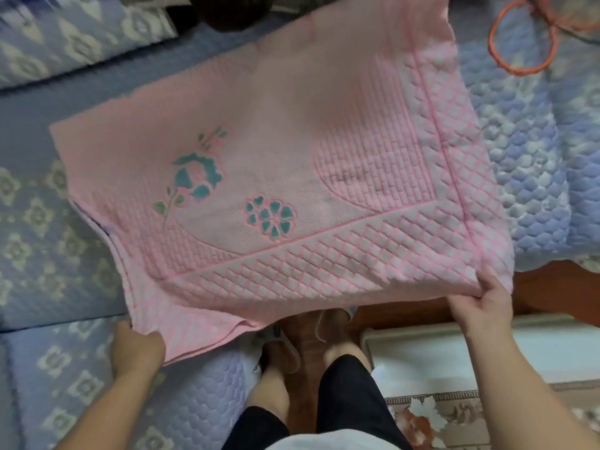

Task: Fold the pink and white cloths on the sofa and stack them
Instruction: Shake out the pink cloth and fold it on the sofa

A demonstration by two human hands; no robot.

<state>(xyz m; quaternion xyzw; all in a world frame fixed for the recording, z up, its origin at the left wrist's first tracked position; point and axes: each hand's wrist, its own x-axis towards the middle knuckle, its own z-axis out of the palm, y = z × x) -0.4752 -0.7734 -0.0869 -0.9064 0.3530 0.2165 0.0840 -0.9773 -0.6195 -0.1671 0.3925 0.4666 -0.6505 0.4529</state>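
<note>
head | pink cloth [292,157] quilted, teal flowers | L hand [138,349] & R hand [483,306] fingers pinch near corners

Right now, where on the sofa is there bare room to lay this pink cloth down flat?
The blue cover left of the pink cloth is bare, between the patterned pillow and the left hand. The quilted cover on the right is bare below the orange cord. The far edge is crowded by a dark object. The right hand grips the cloth's corner.
</note>
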